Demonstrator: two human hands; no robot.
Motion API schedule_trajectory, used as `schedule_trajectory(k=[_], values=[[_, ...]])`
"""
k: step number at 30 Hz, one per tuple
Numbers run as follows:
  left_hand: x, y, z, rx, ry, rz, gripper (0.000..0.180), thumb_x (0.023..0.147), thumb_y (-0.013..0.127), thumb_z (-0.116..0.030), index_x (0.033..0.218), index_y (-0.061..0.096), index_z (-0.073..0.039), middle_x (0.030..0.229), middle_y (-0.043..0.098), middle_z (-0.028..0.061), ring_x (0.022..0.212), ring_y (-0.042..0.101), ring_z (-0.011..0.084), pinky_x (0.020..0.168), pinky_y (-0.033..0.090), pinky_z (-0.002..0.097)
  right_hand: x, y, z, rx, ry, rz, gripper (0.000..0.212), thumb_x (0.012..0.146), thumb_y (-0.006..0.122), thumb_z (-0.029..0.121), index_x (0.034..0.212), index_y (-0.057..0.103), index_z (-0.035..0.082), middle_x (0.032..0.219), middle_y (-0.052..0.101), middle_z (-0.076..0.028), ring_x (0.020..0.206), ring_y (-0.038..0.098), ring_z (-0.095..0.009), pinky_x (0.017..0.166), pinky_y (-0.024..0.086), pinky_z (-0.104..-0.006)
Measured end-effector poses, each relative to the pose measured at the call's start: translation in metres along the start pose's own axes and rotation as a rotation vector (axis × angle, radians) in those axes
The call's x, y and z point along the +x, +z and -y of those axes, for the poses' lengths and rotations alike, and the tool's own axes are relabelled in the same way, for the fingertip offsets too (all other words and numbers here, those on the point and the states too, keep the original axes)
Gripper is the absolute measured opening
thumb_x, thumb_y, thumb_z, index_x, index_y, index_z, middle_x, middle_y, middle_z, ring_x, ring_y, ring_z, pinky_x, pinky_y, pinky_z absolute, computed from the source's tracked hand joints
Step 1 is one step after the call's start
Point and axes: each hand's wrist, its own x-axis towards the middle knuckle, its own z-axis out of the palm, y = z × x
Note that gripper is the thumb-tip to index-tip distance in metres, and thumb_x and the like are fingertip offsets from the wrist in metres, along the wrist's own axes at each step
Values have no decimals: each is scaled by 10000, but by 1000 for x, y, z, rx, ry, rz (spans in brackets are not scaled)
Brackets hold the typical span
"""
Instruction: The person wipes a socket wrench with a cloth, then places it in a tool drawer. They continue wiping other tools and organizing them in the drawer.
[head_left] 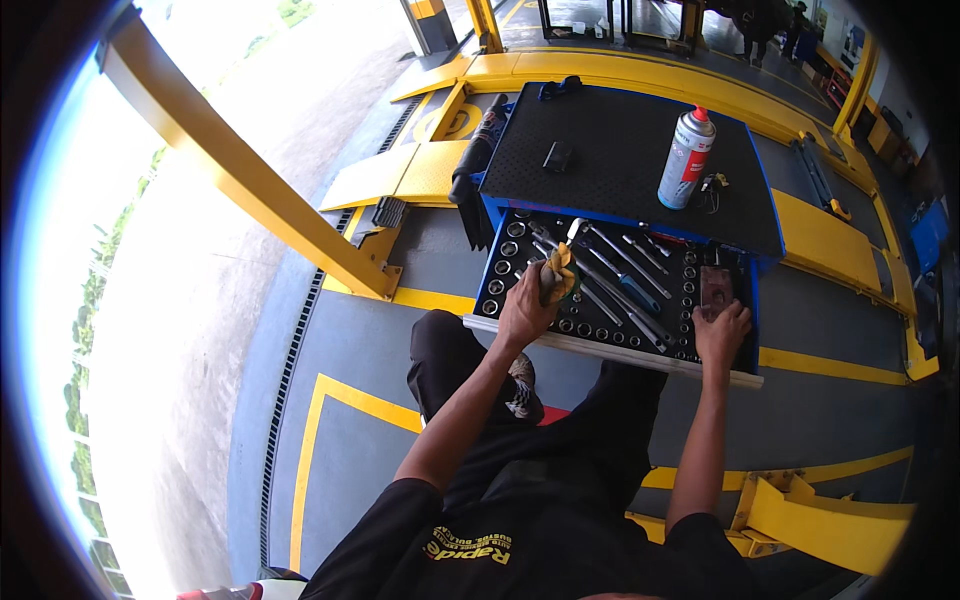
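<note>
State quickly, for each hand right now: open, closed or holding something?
Left hand: closed around a yellowish bundle.
Right hand: at the reddish-brown block in the drawer; whether closed on it cannot be told.

In front of you, 1 red-capped spray can (687,158) stands upright on a black mat (620,130), right of 1 small black box (557,156). To your left, 1 yellow post (245,165) rises from the grey floor (360,350), near a long dark drain grate (284,390).

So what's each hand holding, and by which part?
Left hand: a yellowish bundle, by its near side. Right hand: at the brown block, near end; grip unclear.
</note>
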Motion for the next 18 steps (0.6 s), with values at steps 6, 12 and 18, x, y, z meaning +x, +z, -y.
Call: schedule_trajectory(k=[6, 12, 18], values=[[16, 5, -2, -162, -55, -142, 646, 850, 943, -281, 1330, 596, -23, 1144, 756, 227, 1076, 760, 386, 930, 569, 473, 3, 5, -3, -158, 56, -11, 873, 885, 830, 588, 1403, 559, -60, 1394, 548, -274, 1333, 563, -466, 1078, 498, -612], [14, 10, 49, -616, -98, -90, 696, 1162, 391, -570, 1475, 547, 32, 1296, 658, 177, 1214, 630, 256, 1058, 483, 407, 4, 3, 0, -98, 45, 74, 910, 917, 766, 692, 1383, 583, -68, 1367, 553, -270, 1323, 570, -451, 1037, 516, -605], [18, 7, 34, -779, -185, 18, 514, 1048, 516, -251, 1480, 518, 26, 1269, 625, 111, 1150, 607, 194, 1036, 480, 339, 16, 14, -43, 101, 17, 26, 510, 1067, 660, 412, 1316, 665, -33, 1259, 644, -227, 1176, 656, -405, 1026, 526, -502]])
